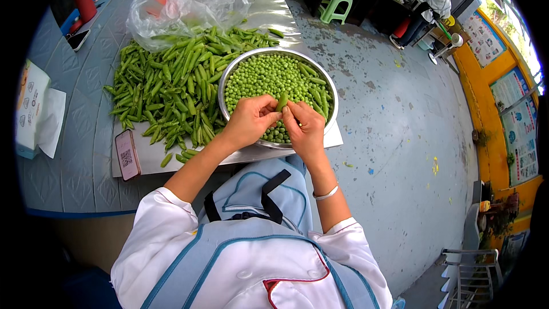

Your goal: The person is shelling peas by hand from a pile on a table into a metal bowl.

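Observation:
Between the fingertips of both hands is a green pea pod (282,101), tilted nearly upright. My left hand (253,118) pinches it from the left, and my right hand (305,125) touches its lower end with thumb and forefinger. Both hands are over a round metal bowl (333,86) full of shelled green peas (266,75). Several whole pods (318,96) lie on the peas along the bowl's right side. Left of the bowl spreads a large heap of unshelled pea pods (171,81). Whether the held pod is split cannot be told.
A clear plastic bag (188,6) rests on the heap's far side. A smartphone (127,154) lies at the metal sheet's near left corner. Farther left are a tissue box (32,111), another phone (79,40) and a red flask (84,0). A green stool (336,4) and a person (437,2) are beyond.

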The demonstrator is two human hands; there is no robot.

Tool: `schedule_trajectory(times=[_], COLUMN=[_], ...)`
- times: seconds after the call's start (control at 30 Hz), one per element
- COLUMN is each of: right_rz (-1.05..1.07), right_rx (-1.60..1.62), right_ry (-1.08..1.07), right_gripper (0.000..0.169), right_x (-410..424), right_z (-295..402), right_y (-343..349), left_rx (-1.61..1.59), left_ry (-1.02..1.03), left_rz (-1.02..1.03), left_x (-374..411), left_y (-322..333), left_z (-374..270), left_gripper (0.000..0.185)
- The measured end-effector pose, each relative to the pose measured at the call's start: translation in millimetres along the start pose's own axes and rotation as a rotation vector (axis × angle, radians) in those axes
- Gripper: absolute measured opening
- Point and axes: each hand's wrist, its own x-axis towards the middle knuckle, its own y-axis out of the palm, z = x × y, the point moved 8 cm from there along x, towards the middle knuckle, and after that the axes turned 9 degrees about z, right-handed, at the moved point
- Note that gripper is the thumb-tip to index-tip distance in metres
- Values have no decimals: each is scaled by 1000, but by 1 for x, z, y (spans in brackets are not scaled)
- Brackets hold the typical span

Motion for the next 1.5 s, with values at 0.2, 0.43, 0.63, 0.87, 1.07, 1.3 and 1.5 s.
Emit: schedule_trajectory(times=[0.2,0.43,0.63,0.87,1.07,1.3,1.5], right_rz=[-133,-36,-3,189,385,317,201], right_rx=[-7,263,126,-180,-68,-21,4], right_ry=[57,379,302,159,157,136,115], right_gripper=[7,12,21,25,27,23,25], right_x=[-1,-6,2,7,9,12,17], right_z=[-2,-47,-54,-18,-21,-7,-10], right_y=[0,11,17,18,31,26,19], left_rx=[-68,-469,-417,-425,-60,40,-156], left_ry=[34,-169,-233,-248,-163,-39,-20], left_rz=[-62,84,-6,59,-14,-152,-103], left_x=[-3,-3,10,16,16,12,17], left_y=[5,13,6,-3,-13,-11,-9], left_z=[2,30,50,42,25,3,14], left_gripper=[8,18,27,26,21,19,17])
